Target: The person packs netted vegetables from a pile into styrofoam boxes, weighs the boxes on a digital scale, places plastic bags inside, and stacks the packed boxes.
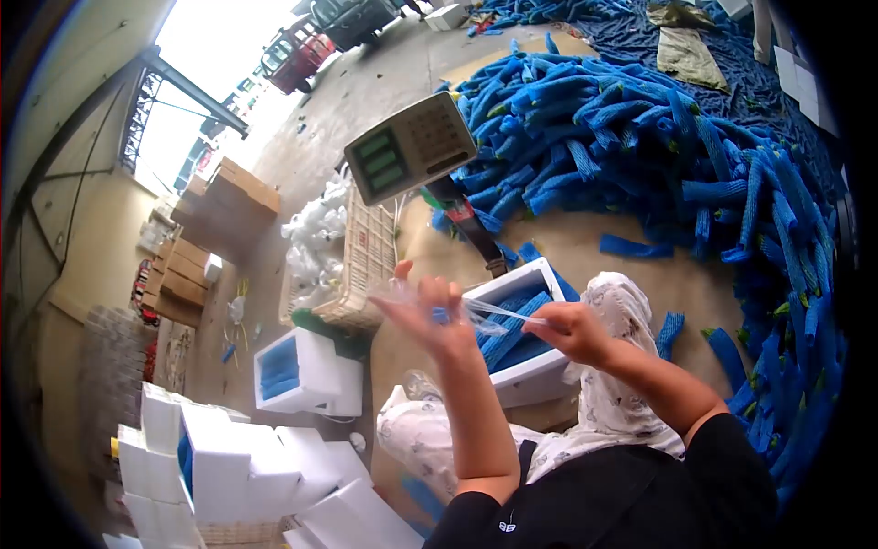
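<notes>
Hands [576, 332] | clear plastic [501, 312] between them (pulled taut) | above white box [538, 378]

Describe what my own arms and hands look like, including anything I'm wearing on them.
Your left hand and right hand are bare, without gloves. Short black sleeves end near the elbows, leaving the forearms uncovered. Neither wrist shows a watch or bracelet. The fingers are too blurred to rule out rings.
</notes>
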`<action>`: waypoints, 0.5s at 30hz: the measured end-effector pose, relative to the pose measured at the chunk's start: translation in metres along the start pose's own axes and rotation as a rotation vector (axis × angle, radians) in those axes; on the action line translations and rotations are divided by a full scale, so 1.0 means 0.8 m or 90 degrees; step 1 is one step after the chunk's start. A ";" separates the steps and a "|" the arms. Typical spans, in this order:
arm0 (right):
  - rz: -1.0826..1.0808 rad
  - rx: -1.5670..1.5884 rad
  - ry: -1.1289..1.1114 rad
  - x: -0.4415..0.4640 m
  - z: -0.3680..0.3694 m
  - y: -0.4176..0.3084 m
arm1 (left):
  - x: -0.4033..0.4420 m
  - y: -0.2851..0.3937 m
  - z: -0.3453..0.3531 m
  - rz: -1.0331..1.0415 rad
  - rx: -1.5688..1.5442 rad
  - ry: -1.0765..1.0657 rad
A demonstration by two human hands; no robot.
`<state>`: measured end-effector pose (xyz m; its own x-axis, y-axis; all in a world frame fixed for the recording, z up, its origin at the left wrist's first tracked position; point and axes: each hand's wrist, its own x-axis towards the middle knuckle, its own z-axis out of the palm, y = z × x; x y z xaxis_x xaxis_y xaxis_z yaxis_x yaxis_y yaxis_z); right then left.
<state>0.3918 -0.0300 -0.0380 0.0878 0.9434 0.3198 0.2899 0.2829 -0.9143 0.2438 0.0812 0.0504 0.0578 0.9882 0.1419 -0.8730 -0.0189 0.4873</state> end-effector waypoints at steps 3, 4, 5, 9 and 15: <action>-0.198 -0.066 0.223 0.014 -0.016 -0.036 | 0.005 0.000 -0.019 -0.031 0.078 0.066; -0.237 0.024 0.212 0.022 -0.003 -0.060 | -0.004 -0.021 -0.032 -0.062 0.107 -0.034; -0.274 -0.007 0.158 0.030 0.009 -0.078 | -0.012 -0.042 -0.042 -0.127 0.020 -0.114; -0.259 -0.066 0.283 0.059 0.089 -0.018 | -0.051 -0.096 -0.032 -0.329 -0.304 -0.261; -0.253 -0.483 0.269 0.072 -0.013 -0.050 | -0.104 -0.053 -0.018 -0.450 0.024 -0.194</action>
<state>0.3947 0.0108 0.0197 0.1442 0.6199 0.7713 0.9003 0.2413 -0.3622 0.2693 0.0016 0.0055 0.7313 0.6819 0.0137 -0.5622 0.5913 0.5782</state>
